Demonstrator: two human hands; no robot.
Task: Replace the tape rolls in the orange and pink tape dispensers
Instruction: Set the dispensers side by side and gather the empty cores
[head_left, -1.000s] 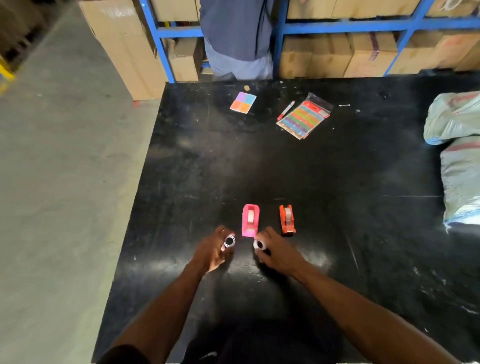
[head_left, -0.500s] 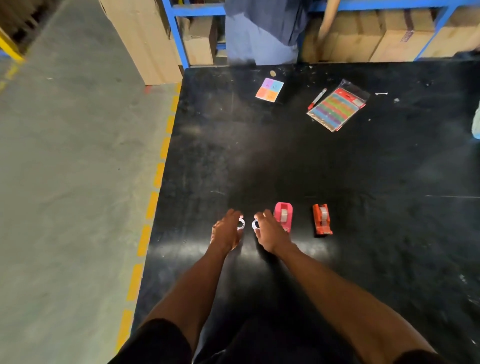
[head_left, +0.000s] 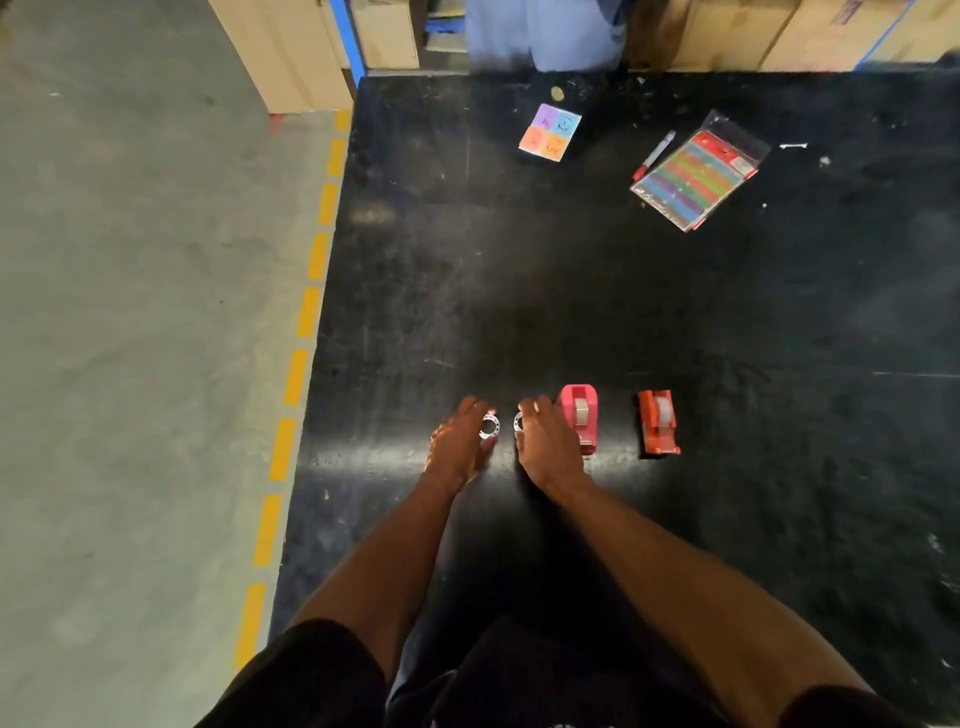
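Table (head_left: 519, 291): dispensers (head_left: 579, 415) right of hands (head_left: 545, 441).

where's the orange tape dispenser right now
In the head view, the orange tape dispenser stands on the black table, right of the pink tape dispenser with a gap between them, beyond the right hand.

A scuffed black tabletop (head_left: 519, 291) carries a bright pink plastic tape dispenser (head_left: 578, 415) and an orange-red plastic tape dispenser (head_left: 657, 422), each with a pale, clear-looking roll inside. Two small white tape rolls with dark spots around the rim (head_left: 489, 427) (head_left: 518, 422) show between the hands; the spotting is hard to read. Farther back lie a square card in purple, blue and orange quarters (head_left: 549, 132), a red-and-white marker pen (head_left: 655, 155), and a clear packet of rainbow-striped strips with red header (head_left: 693, 174). The grey concrete floor (head_left: 130, 338) bears a dashed yellow line (head_left: 296, 374).
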